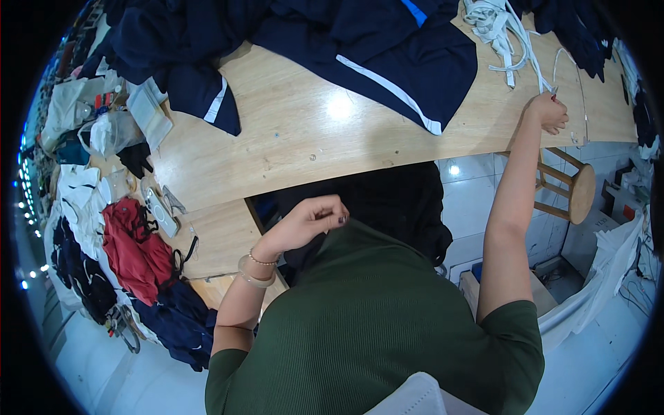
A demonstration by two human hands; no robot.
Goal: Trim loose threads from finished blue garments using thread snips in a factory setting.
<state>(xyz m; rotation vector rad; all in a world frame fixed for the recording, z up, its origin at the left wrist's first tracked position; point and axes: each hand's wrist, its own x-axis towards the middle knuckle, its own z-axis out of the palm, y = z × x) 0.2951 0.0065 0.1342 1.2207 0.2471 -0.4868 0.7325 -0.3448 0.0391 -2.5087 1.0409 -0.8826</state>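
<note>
My left hand [315,220] is closed in front of my body, its thumb and finger pinching the front of the green ribbed shirt [360,304] and drawing it out to a point. Stretched far out to the right, my right hand [548,113] is over the table's near edge with its fingers curled. Its fingertips meet the end of a white fabric strip [534,66], which trails from a tangled heap of white strips [490,19]. A small dark red spot shows at those fingertips, too small to tell. Dark navy garments [373,62] with white stripes lie across the table.
The wooden table [277,152] spans the front. At left are a red bag [135,245], a phone [161,213], plastic bags [114,131] and piled clothes. A wooden stool [581,194] stands below right. Dark cloth [387,200] lies under the table edge.
</note>
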